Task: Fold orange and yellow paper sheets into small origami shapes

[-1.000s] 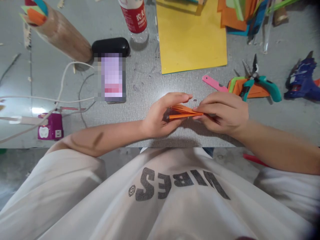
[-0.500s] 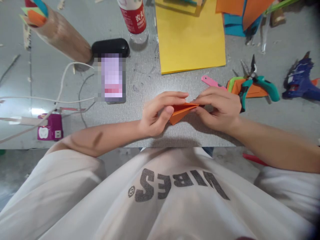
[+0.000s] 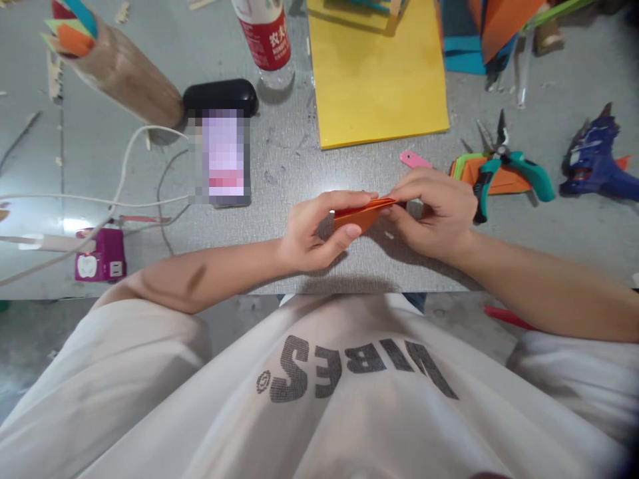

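A folded piece of orange paper is held between my two hands, above the grey table near its front edge. My left hand grips its left part, fingers along the far edge and thumb on the near face. My right hand pinches the right end between thumb and fingers, partly hiding it. Behind my right hand a pink-handled tool lies partly covered. Just right of that hand, teal-handled pliers rest on a small stack of orange and green paper.
A yellow paper sheet lies beyond my hands, with a water bottle to its left. A phone, a black case, a brown tube and a purple charger with white cables stand left. A blue glue gun lies right.
The orange paper has tilted between my hands, its folded layers now showing along the top. My left thumb has shifted right and lower across its near face.
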`<control>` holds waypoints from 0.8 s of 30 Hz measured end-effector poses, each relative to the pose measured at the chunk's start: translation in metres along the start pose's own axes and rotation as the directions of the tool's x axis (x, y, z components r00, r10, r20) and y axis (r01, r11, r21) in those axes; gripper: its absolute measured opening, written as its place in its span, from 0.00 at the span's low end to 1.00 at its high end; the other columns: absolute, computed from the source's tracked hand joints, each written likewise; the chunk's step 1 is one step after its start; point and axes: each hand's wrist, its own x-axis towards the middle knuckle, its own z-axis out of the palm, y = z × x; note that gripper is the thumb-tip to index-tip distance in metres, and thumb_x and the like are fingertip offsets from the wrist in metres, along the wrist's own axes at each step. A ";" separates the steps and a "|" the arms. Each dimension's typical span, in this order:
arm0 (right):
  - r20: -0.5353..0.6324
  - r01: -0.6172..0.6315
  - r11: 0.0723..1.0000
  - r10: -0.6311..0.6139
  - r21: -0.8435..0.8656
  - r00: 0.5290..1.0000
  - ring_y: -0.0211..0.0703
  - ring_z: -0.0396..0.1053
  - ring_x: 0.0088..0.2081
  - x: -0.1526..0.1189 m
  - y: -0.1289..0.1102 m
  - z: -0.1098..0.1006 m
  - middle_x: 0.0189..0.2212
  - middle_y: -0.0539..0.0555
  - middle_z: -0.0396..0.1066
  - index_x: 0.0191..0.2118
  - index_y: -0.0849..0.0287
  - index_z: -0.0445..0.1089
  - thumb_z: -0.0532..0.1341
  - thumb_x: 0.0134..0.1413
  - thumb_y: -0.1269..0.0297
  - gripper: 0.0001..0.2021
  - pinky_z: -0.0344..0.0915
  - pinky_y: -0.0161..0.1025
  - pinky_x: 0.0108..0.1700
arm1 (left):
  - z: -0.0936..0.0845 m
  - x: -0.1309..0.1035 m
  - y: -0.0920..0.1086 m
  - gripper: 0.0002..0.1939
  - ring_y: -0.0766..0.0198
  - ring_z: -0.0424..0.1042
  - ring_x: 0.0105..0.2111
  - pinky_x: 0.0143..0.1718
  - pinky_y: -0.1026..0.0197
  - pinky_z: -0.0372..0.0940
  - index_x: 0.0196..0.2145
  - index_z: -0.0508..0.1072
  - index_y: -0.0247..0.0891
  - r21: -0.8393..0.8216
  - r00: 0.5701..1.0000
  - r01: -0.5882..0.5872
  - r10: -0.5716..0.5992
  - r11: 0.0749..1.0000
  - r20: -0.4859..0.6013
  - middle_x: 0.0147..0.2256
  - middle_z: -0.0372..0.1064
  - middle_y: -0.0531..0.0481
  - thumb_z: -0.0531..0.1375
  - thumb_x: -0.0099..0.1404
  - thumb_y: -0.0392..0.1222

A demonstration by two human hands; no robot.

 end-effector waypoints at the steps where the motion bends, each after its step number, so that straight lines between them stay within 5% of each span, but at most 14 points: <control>1: -0.008 0.006 1.000 -0.006 -0.002 1.000 0.45 0.76 0.29 0.000 0.000 0.001 0.31 0.49 0.82 0.46 0.47 0.86 0.82 0.77 0.53 0.09 0.70 0.47 0.29 | 0.001 0.000 0.000 0.19 0.50 0.96 0.59 0.59 0.47 0.92 0.72 0.82 0.51 0.028 1.000 -0.006 0.006 1.000 -0.016 0.62 0.93 0.43 0.68 0.92 0.56; 8: 0.008 -0.023 1.000 0.023 0.011 1.000 0.43 0.74 0.28 0.002 -0.001 0.003 0.30 0.48 0.80 0.43 0.48 0.82 0.81 0.78 0.53 0.12 0.67 0.45 0.28 | 0.009 -0.004 -0.005 0.12 0.57 0.96 0.45 0.45 0.54 0.90 0.64 0.85 0.51 0.126 0.993 0.034 -0.019 0.991 -0.117 0.51 0.94 0.48 0.69 0.91 0.53; 14: -0.002 -0.035 0.996 0.035 0.079 0.999 0.44 0.77 0.30 0.001 -0.004 0.002 0.35 0.49 0.85 0.52 0.46 0.88 0.77 0.80 0.56 0.04 0.70 0.46 0.31 | 0.008 -0.006 -0.009 0.13 0.56 0.96 0.47 0.47 0.53 0.91 0.66 0.85 0.51 0.160 0.995 -0.017 0.033 0.987 -0.099 0.53 0.94 0.48 0.66 0.91 0.50; 19: 0.039 -0.175 0.971 0.171 0.161 0.985 0.47 0.75 0.31 0.000 -0.013 0.003 0.34 0.50 0.83 0.50 0.44 0.87 0.78 0.82 0.52 0.05 0.69 0.50 0.31 | 0.007 -0.003 -0.009 0.13 0.58 0.95 0.45 0.45 0.56 0.89 0.68 0.84 0.51 0.132 0.992 -0.067 0.081 0.989 -0.098 0.52 0.94 0.49 0.67 0.91 0.48; 24: 0.017 -0.147 0.977 0.146 0.154 0.989 0.46 0.74 0.30 -0.002 -0.012 0.005 0.32 0.49 0.80 0.49 0.44 0.86 0.75 0.84 0.50 0.07 0.67 0.49 0.31 | 0.008 -0.002 -0.010 0.14 0.57 0.96 0.47 0.46 0.56 0.90 0.69 0.83 0.51 0.118 0.992 -0.084 0.094 0.989 -0.086 0.53 0.94 0.48 0.67 0.92 0.49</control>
